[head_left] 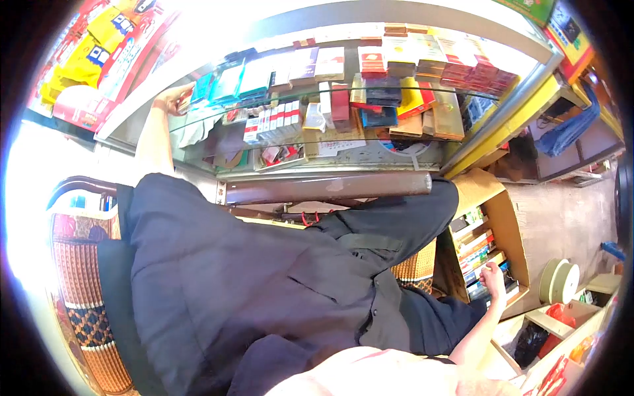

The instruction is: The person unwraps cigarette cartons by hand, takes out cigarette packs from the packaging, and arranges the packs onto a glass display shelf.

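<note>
My left hand (174,100) reaches to the left end of the glass display case, beside bright blue packs (224,82). Its fingers are curled at the end of the row; what they grip, if anything, is hidden. Further along the upper glass shelf (317,92) stand stacked cigarette packs (330,64), with more small white and red boxes (274,122) below. My right hand (492,280) is closed loosely near my knee, in front of an open cardboard box (512,231) filled with small packs (475,247). Whether it holds anything I cannot make out.
I sit on a chair with a woven, patterned cover (89,303). A brown tube-like rail (330,188) runs along the case's base. At right are a pale round spool (560,282), a divided wooden tray (548,323) with bags, and a blue cloth (571,125).
</note>
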Demonstrator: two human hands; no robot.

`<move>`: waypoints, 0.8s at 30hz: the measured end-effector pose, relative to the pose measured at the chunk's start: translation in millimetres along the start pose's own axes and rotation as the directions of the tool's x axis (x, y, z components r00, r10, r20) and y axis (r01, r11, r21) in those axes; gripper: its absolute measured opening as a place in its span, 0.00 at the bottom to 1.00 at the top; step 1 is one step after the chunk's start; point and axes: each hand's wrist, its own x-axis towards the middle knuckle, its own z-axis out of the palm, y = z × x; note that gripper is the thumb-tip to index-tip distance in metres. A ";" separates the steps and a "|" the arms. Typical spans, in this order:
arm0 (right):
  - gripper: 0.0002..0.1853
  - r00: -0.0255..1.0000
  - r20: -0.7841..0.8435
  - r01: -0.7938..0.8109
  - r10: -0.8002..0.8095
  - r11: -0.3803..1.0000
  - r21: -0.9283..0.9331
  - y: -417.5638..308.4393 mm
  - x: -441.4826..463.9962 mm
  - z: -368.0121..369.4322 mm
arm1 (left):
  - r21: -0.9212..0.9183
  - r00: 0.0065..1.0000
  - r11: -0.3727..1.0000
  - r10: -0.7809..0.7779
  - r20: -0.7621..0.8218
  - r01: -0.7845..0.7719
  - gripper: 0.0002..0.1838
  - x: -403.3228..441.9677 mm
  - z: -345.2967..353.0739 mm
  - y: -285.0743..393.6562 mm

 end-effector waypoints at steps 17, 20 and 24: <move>0.21 0.995 -0.068 0.064 -0.074 0.988 -0.137 9.7 5.6 -1.1 | 0.287 0.989 0.950 0.095 0.109 -0.123 0.12 26.5 -9.4 22.6; 0.21 0.997 -0.061 0.049 -0.057 0.992 -0.120 5.0 2.4 -0.9 | 0.297 0.981 0.939 0.135 0.137 -0.171 0.09 34.6 -11.9 18.2; 0.20 0.994 -0.078 0.063 -0.072 0.992 -0.111 2.1 1.8 -1.1 | 0.772 0.907 0.633 0.355 -0.225 -0.056 0.18 -11.1 3.6 30.3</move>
